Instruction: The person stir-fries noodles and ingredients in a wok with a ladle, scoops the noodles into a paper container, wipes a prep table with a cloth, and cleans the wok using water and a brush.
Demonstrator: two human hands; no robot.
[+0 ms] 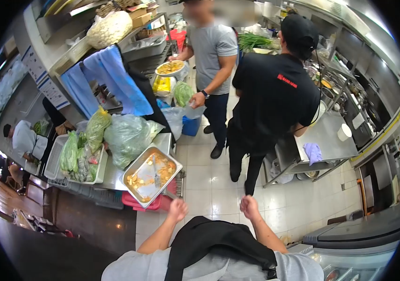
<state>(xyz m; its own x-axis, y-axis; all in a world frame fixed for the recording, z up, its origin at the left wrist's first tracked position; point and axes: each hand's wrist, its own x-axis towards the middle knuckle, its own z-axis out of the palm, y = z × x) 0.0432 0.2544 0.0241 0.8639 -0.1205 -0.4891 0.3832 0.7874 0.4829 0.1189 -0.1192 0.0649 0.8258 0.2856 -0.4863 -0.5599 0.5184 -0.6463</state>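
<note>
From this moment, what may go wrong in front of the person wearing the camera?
The metal tray seems to reach past the edge of the counter; a bump from the nearby left hand might tip it and spill the food. The person in black stands ahead with back turned, so walking forward unannounced could cause a collision.

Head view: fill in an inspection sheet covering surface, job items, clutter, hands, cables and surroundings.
Surface: steel counter at left; steel table at right, bearing a purple cloth and white cup.
Job's things: steel tray with orange-coloured food, at the counter's end.
Clutter: bagged greens in a white crate; large plastic bag alongside.
Hands: left hand curled near the tray, contact unclear; right hand curled, nothing seen in it.
Cables: thin dark cord beside the black-capped co-worker.
Surroundings: grey-shirted co-worker holding a white bowl; tiled floor.
</note>
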